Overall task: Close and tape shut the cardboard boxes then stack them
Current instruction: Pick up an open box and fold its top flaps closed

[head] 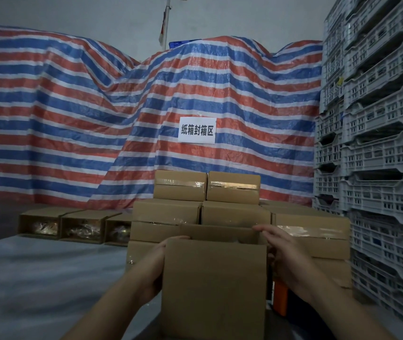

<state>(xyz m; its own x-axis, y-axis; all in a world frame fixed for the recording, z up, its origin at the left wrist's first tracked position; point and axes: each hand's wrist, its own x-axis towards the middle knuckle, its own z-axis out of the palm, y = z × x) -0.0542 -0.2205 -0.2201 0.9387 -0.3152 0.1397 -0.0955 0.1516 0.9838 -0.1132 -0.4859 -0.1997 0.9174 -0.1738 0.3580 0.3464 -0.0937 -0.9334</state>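
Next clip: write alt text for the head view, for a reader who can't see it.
A person's left hand and right hand hold the sides of an open cardboard box close to the camera. Behind it are stacked taped boxes, a striped tarp bearing a paper sign, and grey plastic crates on the right.

Both hands, left hand (pixel 155 260) and right hand (pixel 285 251), hold an open cardboard box (pixel 214 285) before taped boxes (pixel 205 192).
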